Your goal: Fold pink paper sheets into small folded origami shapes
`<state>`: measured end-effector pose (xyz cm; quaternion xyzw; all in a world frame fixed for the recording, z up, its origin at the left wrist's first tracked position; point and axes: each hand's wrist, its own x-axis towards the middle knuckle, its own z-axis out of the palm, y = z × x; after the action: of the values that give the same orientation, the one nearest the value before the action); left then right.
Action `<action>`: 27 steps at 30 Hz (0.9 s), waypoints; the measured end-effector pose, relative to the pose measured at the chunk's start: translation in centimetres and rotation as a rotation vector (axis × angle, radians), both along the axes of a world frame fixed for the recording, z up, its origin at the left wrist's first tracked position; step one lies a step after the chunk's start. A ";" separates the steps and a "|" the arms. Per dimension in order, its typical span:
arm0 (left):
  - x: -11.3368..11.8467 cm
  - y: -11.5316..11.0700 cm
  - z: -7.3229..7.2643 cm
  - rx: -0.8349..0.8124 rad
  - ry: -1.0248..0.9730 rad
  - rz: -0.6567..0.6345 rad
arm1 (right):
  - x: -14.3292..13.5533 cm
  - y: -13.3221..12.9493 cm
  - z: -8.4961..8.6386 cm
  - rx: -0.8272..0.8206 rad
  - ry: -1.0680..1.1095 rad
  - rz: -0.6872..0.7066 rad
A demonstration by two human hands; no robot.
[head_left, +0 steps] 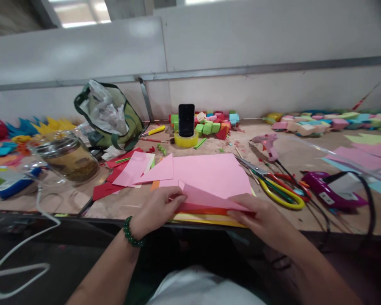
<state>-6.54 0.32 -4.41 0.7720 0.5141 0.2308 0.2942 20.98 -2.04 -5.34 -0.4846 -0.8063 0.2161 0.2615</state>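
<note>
Pink paper [206, 199], at six o'clock: left hand [157, 208] and right hand [264, 215] are pinching it, fingers closed; any uneven pull would likely be skewing or creasing it.

My pink paper [209, 173] is a broad, plain matte sheet, lying flat across the middle of the frame. I see its near edge raised at a slant, lower centre.

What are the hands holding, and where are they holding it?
A piece of pink paper. The left hand pinches it at its left end, and the right hand holds the pointed right end.
</note>
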 end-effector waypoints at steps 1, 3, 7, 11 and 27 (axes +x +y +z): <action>0.2 0.2 -0.1 0.020 -0.016 0.034 | 0.0 0.4 0.0 -0.020 -0.004 -0.051; 0.7 0.5 -0.5 0.091 -0.029 0.101 | 0.0 1.7 0.1 -0.036 0.007 -0.165; 1.3 1.3 -1.3 0.148 0.027 0.208 | 0.2 4.8 0.3 -0.203 0.040 -0.230; 1.7 1.6 -1.5 0.139 0.108 0.234 | 0.0 6.7 0.8 -0.176 -0.129 -0.210; 1.9 1.5 -1.9 0.206 0.150 0.232 | -0.7 10.4 1.0 -0.300 -0.250 -0.039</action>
<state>-4.61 1.82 -6.31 0.7485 0.5939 0.2566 0.1456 20.26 8.36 -4.37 -0.5568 -0.7818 0.2666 0.0882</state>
